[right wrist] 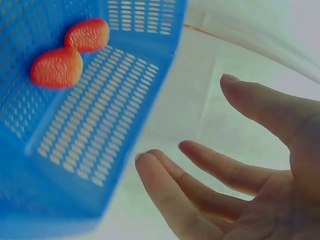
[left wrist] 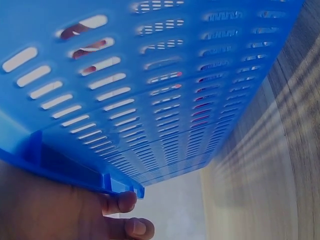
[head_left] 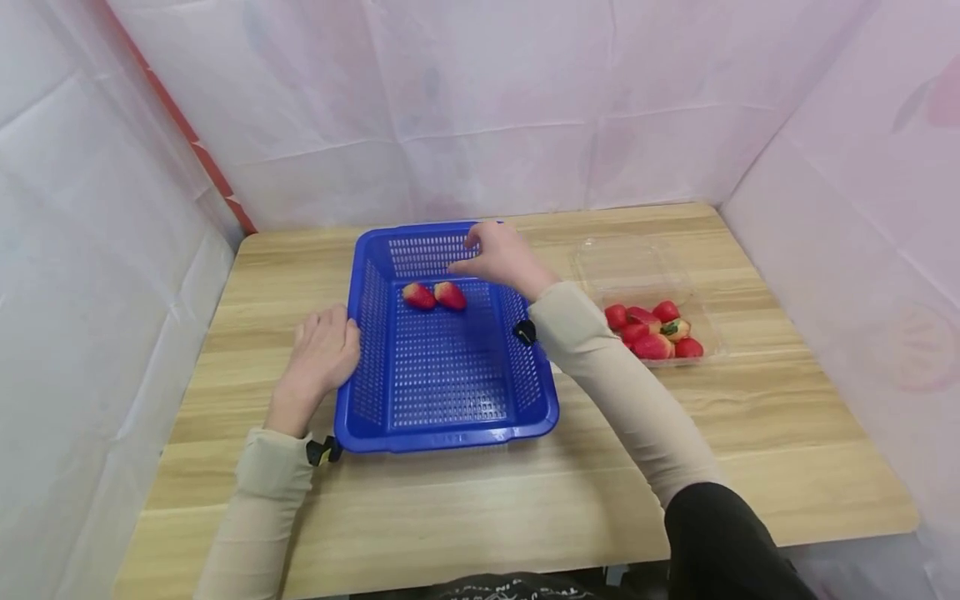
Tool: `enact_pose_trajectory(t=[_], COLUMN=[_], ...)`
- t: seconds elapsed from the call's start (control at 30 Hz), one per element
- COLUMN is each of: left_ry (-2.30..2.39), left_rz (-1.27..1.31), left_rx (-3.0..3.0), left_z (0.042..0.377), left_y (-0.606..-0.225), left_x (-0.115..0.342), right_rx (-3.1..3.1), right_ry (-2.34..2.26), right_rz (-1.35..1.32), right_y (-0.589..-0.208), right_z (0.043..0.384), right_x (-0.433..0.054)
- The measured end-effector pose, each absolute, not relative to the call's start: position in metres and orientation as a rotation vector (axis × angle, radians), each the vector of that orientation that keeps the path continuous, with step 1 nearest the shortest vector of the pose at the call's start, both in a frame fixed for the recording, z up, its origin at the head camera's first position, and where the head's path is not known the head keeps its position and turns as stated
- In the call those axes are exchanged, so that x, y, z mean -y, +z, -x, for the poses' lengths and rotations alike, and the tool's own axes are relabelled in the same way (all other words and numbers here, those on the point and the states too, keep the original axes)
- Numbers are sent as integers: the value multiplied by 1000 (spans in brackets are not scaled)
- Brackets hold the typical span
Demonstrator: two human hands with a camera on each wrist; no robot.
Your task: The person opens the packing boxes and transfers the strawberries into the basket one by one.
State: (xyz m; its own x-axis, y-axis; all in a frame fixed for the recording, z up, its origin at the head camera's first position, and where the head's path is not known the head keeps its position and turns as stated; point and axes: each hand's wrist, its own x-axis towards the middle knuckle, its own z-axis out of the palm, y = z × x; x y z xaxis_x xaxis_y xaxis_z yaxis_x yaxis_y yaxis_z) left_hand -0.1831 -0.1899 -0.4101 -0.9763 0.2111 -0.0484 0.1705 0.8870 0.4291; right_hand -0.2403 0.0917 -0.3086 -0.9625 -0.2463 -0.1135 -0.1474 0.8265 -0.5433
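Two strawberries lie together in the blue basket; more strawberries are in the clear box at right, near enough, I think, for easy reach. My left hand touches the rim, probably for steadiness; whether its fingers pinch, I cannot tell. My right hand holds nothing, fingers wide apart. White letters on my shirt are upside down, not surely readable.
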Motion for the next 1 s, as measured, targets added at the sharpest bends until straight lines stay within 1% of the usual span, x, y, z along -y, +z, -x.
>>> enact_pose_trajectory(t=[0.17, 0.33, 0.73, 1.0], left_ry=[648, 652, 679, 675], left_rz=[-298, -302, -302, -297], left_rx=[-2964, -2961, -2959, -2967], left_z=[182, 182, 177, 178], left_y=[-409, -410, -412, -412], left_x=[192, 193, 193, 192], right_rx=[-2873, -2920, -2929, -2893], right_ry=[-918, -936, -958, -994], right_rz=[309, 225, 38, 17], right_y=[-302, -301, -323, -345], right_z=[228, 218, 190, 173], right_x=[-115, -146, -233, -273])
